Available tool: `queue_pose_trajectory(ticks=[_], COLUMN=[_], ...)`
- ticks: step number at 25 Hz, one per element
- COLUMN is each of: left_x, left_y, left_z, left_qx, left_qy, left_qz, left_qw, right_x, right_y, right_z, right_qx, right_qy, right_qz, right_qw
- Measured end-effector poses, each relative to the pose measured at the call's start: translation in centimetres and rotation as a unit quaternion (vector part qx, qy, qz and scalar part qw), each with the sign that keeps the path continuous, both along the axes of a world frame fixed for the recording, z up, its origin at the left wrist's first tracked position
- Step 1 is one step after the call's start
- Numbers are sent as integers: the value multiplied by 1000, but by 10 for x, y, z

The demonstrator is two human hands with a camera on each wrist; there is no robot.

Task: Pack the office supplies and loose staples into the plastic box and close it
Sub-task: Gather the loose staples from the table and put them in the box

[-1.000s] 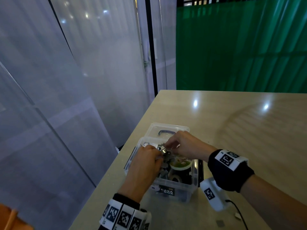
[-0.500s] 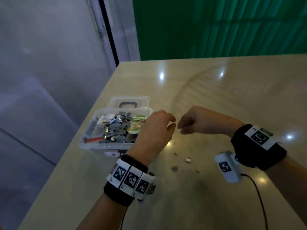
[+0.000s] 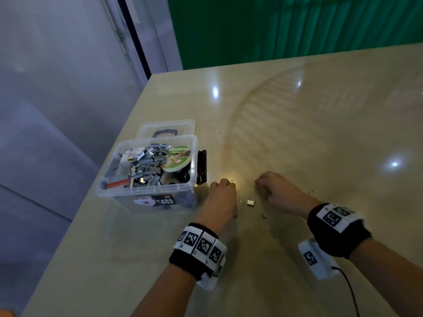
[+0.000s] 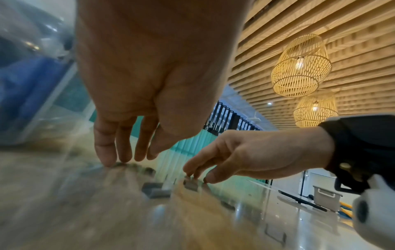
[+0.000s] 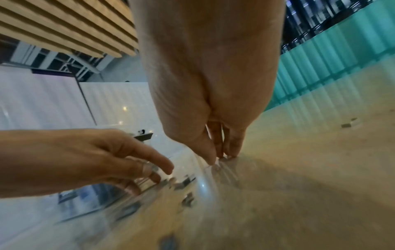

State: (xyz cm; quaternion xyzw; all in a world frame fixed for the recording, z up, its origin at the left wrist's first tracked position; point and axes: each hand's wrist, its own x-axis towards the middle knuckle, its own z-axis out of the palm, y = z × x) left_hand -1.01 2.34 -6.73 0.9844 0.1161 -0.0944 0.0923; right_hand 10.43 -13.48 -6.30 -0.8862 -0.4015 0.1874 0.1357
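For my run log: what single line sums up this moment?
phase: gathering loose staples | left hand: fingertips on table | right hand: fingertips on a staple clump | plastic box: open

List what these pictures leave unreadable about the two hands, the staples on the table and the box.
- Left hand: the head view shows only its back, and both wrist views blur its fingertips.
- Right hand: fingertips meet the table, any pinched staple too small.
- Staple bits: count unclear, tiny.
- Plastic box: contents below the staple heap hidden.
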Motion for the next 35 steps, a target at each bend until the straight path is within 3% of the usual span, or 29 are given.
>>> queue_pose_trajectory(ticks=[3,6,8,11,17,25,27,30,35], left_x=[-5,-15,-28,-47,-46,-28,-23,-19,-18], left_y=[-3,-9,-7,-3,-9,-2,-8,-14,-7], left_z=[-6,4,7,3,-2,-9,-10,-13,-9], left_qx=[1,-124,-161,-170,-168,-181,-164,-152,-182], left_qy=[4,-37,-67,-90,-98,-88,-82,-86,-42], left_qz=[-17,-6,23,89,132,134,102,57,25], left_qw=[1000,992,984,977,972,970,978,983,982], right_x=[-24,-35,-24,-3,-6,-17,-17,-10,-26], right_y=[2,4,9,27,65,4,-12,-35,-49], right_z=[-5,7,12,19,14,7,7,12,9], right_qx=[9,37,70,68,-31,-46,-15,43,5], right_qy=[-7,40,54,55,21,-1,32,36,10], right_qz=[56,56,27,9,99,175,158,55,17], right_qw=[998,997,996,996,994,984,987,997,1000])
